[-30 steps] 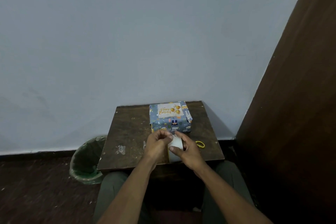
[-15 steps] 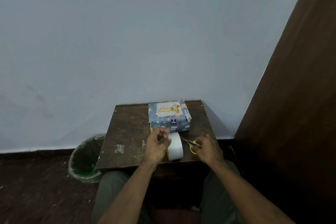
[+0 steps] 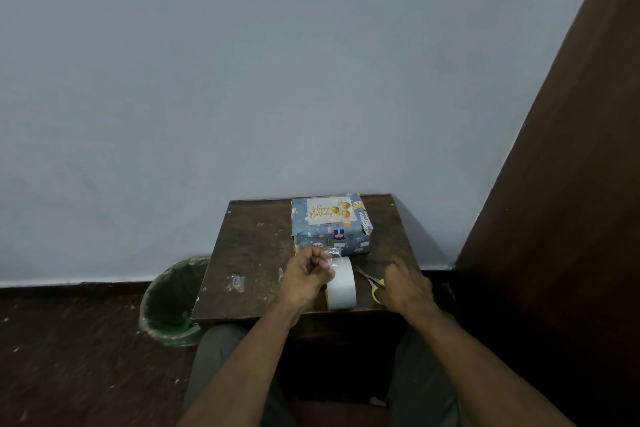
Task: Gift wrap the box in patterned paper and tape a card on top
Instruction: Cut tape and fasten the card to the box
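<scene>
Right hand [image 3: 405,284] now settled on scissors [image 3: 372,282], handles hidden, grip unclear; left hand [image 3: 306,276] pinching tape [image 3: 341,284] end

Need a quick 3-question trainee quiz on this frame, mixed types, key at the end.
1. True or false: the card lies on top of the wrapped box.
2. What does the left hand pinch? A) scissors B) pulled tape end C) card
3. Fill in: the right hand rests on the yellow-handled ____.

Key: 1 true. 2 B; the tape roll stands on the table. 3 scissors.
</scene>
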